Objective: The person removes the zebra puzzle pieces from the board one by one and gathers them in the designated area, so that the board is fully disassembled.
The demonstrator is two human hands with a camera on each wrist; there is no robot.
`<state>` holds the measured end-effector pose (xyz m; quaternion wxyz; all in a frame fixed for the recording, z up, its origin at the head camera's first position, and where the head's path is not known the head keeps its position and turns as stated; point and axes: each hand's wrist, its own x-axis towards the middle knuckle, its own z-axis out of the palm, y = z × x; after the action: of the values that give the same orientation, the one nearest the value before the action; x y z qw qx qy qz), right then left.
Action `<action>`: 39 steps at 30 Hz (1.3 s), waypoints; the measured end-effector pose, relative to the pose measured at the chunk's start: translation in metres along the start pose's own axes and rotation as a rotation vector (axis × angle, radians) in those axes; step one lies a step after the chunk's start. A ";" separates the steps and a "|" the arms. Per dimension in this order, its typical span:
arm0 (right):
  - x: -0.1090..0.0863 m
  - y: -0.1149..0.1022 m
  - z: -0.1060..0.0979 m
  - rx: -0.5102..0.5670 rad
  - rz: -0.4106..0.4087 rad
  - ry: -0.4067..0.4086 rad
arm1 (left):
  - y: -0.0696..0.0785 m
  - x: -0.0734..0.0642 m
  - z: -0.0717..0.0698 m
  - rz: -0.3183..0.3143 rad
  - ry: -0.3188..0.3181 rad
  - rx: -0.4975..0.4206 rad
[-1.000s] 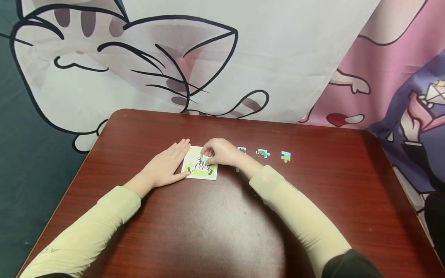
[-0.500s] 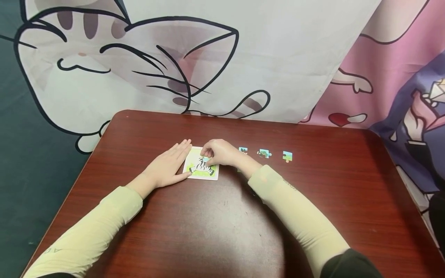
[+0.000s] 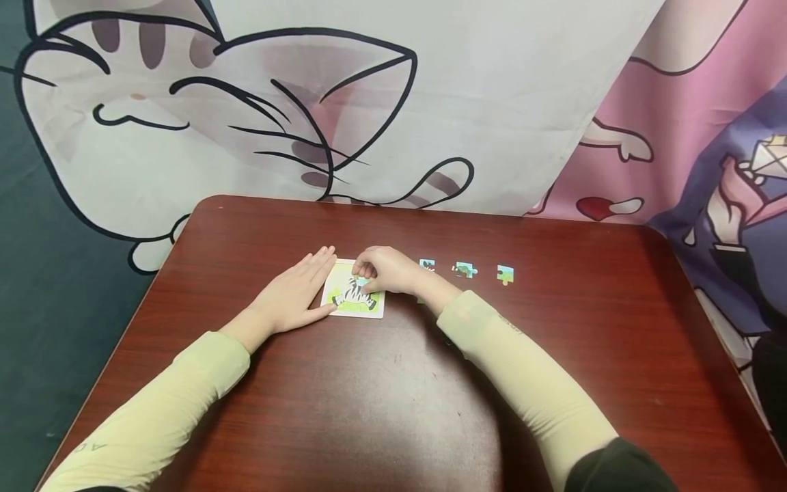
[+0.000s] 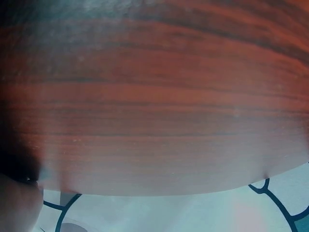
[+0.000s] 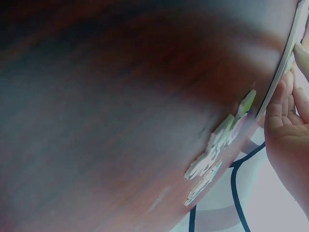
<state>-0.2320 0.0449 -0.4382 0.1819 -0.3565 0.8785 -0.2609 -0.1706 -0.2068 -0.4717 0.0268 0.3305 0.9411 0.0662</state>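
Observation:
A small square puzzle board (image 3: pixel 353 307) with a zebra picture and a pale border lies on the table. My left hand (image 3: pixel 289 294) rests flat along its left side, fingers straight and thumb at the lower left corner. Over the board's upper right part, my right hand (image 3: pixel 389 268) pinches a small light-blue puzzle piece (image 3: pixel 361 281) between thumb and curled fingers, down at the picture. The right wrist view shows the same hand (image 5: pixel 289 125) at the board's edge (image 5: pixel 279 75). In the left wrist view only a sliver of the left hand (image 4: pixel 19 205) shows.
Right of the board lie loose puzzle pieces: one (image 3: pixel 427 264) partly behind the right wrist, another (image 3: pixel 465 269) with a green patch, a third (image 3: pixel 505 275) farthest right. The brown table (image 3: pixel 295 410) ends at the back against a cat-printed cloth (image 3: pixel 504 102).
Both hands stay nearly where they were, with the right fingers still on the small piece over the board. The whole head view shifts slightly.

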 end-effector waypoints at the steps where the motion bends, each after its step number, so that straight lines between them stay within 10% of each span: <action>1: 0.000 0.000 0.000 -0.003 -0.002 0.002 | 0.000 0.000 0.000 0.002 0.002 0.001; 26: -0.004 -0.004 0.000 -0.087 -0.080 0.063 | 0.000 -0.001 0.001 -0.016 -0.025 0.004; 39: -0.008 -0.004 -0.004 0.073 -0.124 0.157 | 0.002 0.000 -0.002 -0.011 -0.016 0.012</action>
<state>-0.2260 0.0497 -0.4318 0.1088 -0.3819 0.8562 -0.3307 -0.1696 -0.2057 -0.4697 0.0327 0.3262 0.9430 0.0578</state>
